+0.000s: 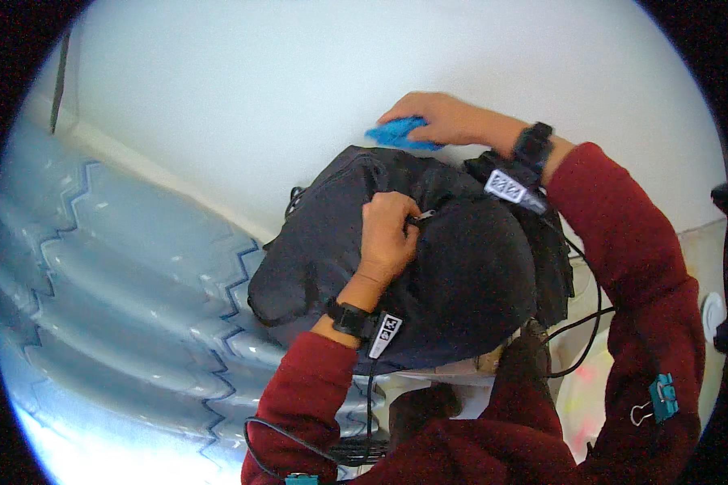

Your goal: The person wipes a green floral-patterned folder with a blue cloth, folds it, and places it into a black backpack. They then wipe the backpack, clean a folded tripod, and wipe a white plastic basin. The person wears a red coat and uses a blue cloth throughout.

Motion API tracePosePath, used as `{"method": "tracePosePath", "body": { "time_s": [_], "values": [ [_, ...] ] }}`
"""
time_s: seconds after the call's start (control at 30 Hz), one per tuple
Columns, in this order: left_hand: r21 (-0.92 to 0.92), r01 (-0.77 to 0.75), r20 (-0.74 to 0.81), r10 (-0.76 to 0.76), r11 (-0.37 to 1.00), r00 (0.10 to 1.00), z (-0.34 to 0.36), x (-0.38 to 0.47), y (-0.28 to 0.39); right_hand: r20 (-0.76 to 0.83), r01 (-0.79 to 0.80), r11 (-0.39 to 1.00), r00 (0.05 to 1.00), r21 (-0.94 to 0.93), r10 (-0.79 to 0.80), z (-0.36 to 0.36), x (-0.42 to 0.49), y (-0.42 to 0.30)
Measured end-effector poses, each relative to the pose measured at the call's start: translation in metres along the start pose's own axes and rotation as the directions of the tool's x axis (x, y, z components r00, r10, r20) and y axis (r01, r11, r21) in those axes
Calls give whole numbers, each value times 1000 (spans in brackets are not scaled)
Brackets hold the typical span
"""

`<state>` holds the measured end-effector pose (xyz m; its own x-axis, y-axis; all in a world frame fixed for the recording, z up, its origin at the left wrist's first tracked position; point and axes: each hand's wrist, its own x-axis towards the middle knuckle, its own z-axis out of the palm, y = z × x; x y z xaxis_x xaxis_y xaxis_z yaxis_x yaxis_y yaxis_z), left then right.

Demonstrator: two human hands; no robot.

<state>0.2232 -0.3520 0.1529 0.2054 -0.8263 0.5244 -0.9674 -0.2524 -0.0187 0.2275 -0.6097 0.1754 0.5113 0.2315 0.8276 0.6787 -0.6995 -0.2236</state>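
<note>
A bulky black fabric bag (461, 267), apparently a backpack, rests before me with its rounded side up. My left hand (391, 233) pinches the bag near its middle with curled fingers. A metal zipper pull (426, 214) sticks out beside those fingertips. Beyond the bag's far edge, my right hand (440, 118) grips a crumpled blue cloth (403, 132) between thumb and fingers. The cloth is next to the white wall; whether it touches the wall cannot be told. Part of the bag's right side is hidden beneath the right forearm.
Glossy blue-grey folds with dark zigzag lines (145, 260) spread along the left. A white wall (249, 91) rises behind the bag. Black cables (596, 327) run from tagged wrist straps. Teal binder clips (664, 397) sit on the sleeves. Something dark stands at the right edge.
</note>
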Motion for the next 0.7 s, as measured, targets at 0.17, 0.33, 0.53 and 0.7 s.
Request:
{"method": "tracePosePath", "body": {
  "time_s": [0.17, 0.33, 0.53, 0.7],
  "values": [
    [-27, 33, 12, -32, 999, 999, 2, -3, -1, 434, 10, 998, 900, 65, -37, 48, 8, 5],
    [-66, 66, 52, -63, 996, 997, 4, -5, -1, 684, -309, 930, 637, -198, 357, 25, -52, 31],
    [125, -67, -137, 84, 990, 987, -3, -1, 2, 73, -378, 924, 921, -56, 382, 38, 26, 32],
    [17, 59, -312, -51, 998, 949, -5, -1, 6, 295, -254, 962, 931, 104, 214, 52, 59, -12]
  ]
}}
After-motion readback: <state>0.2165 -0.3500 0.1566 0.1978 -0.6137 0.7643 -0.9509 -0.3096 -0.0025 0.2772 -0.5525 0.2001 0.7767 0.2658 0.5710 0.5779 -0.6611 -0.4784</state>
